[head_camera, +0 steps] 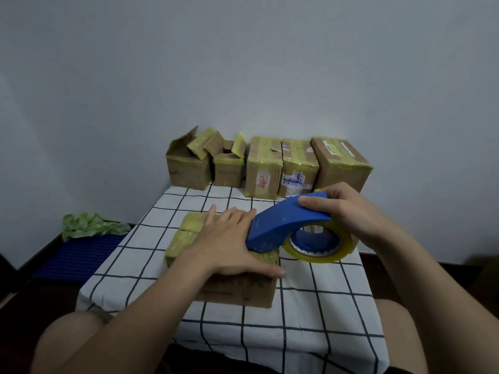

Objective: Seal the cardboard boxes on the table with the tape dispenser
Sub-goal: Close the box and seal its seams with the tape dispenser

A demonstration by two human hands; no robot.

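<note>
Checked cloth (310, 306), green bundle (91, 225), blue mat (81, 255), pale wall (243, 63)
The white cloth carries black grid lines and hangs over the near edge. To the left, low down, the crumpled green bundle lies on the far end of the blue ribbed mat, close against the plain wall; the floor (27, 298) around it is dark.

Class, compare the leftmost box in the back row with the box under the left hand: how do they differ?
The leftmost box has open flaps; the near box is closed. The leftmost box stands untouched at the back; the left hand presses the near box. Both are taped brown cardboard.
</note>
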